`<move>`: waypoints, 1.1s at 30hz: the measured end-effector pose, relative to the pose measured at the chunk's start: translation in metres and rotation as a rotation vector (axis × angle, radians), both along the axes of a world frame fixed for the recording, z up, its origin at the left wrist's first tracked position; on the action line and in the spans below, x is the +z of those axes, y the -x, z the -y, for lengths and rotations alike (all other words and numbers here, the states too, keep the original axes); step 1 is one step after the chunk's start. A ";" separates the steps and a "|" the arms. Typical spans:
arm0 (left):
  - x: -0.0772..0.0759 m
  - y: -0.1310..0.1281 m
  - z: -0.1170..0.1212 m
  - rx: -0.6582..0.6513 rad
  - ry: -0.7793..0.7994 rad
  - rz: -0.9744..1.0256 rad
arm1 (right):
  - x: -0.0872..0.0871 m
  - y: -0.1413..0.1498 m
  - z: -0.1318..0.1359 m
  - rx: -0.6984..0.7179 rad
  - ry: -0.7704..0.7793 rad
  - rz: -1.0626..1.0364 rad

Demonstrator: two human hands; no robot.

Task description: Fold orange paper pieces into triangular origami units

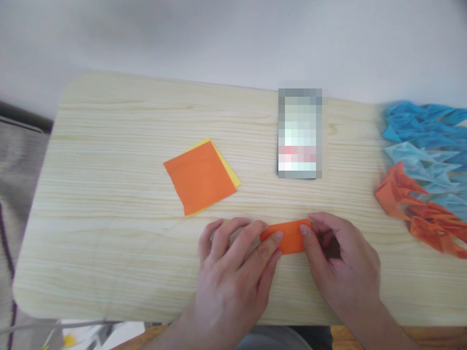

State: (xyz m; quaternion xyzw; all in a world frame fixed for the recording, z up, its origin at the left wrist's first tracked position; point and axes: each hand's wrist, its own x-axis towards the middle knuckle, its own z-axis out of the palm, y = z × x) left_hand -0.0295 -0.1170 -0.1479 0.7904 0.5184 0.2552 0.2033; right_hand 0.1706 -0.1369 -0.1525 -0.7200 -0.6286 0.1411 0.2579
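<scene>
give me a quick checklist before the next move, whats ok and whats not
1. Left hand touching the folded orange paper: ok
2. Right hand touching its right end: ok
3. Its layers aligned: cannot tell, fingers cover part of the edges
4. Top orange sheet squared over yellow sheet: not ok, yellow sticks out
5. Phone clear of both hands: ok
6. Folded pieces clear of both hands: ok

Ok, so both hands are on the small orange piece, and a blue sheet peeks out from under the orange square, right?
Not quite: the sheet under the orange square is yellow, not blue, as the head view shows. The left hand and right hand are on the small orange piece.
</scene>
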 end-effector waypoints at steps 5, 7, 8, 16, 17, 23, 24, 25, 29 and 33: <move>0.000 0.000 -0.001 0.004 0.023 0.003 | -0.001 0.000 -0.001 -0.027 -0.032 -0.024; 0.001 0.000 -0.001 0.007 0.025 0.000 | 0.000 0.000 -0.002 -0.024 -0.059 -0.027; 0.001 0.000 -0.001 0.007 0.024 -0.004 | 0.001 0.000 -0.001 -0.019 -0.071 -0.032; 0.002 0.002 -0.001 -0.013 -0.007 -0.021 | -0.001 0.022 0.020 -0.012 -0.152 0.097; 0.002 0.002 0.000 -0.018 -0.011 -0.022 | -0.002 0.025 0.023 -0.024 -0.153 0.112; 0.003 0.002 0.002 -0.035 -0.027 -0.046 | -0.006 0.018 0.029 -0.011 -0.163 0.177; 0.003 0.002 0.002 -0.039 -0.033 -0.048 | -0.006 0.014 0.029 -0.009 -0.162 0.182; 0.004 0.002 0.003 -0.044 -0.039 -0.051 | -0.005 0.010 0.030 -0.004 -0.142 0.186; 0.003 0.003 0.004 -0.057 -0.061 -0.073 | -0.003 -0.004 0.032 0.031 -0.073 0.182; 0.002 0.004 0.005 -0.066 -0.078 -0.083 | -0.001 -0.012 0.032 0.047 -0.068 0.158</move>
